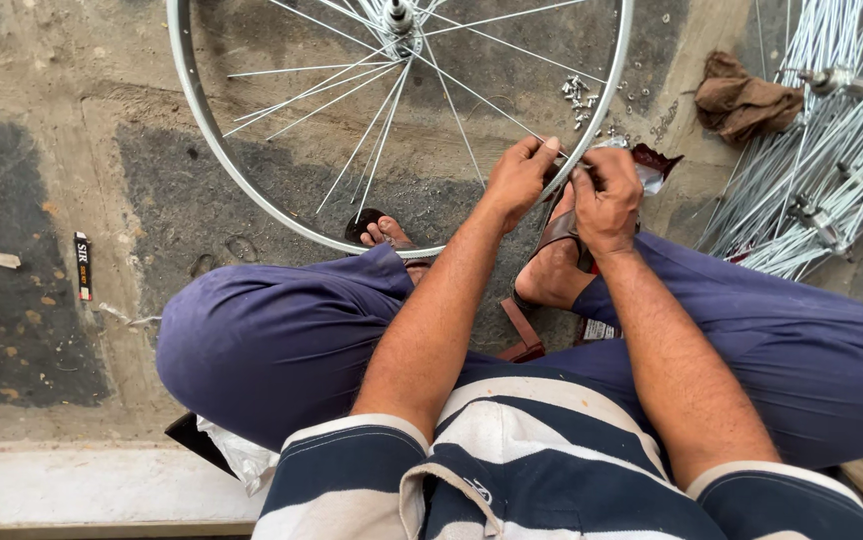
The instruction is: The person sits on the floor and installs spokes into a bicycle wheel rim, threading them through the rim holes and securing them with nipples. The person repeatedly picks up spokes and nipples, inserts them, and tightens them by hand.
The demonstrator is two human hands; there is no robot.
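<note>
A silver bicycle wheel rim [194, 95] lies flat on the concrete floor, thin spokes [366, 135] fanning out from its hub [398, 15] at the top. My left hand [519, 178] pinches a spoke where it meets the rim's near right edge. Beside it, touching, my right hand [606, 195] has its fingers closed at the same spot on the rim; what it grips is hidden. My sandalled feet [551, 265] rest under the rim's near edge.
Small metal nipples [578, 95] lie scattered on the floor inside the rim. A brown rag [741, 100] and a pile of loose spokes with hubs [821, 160] lie at the right. A dark red packet [654, 162] sits by my right hand.
</note>
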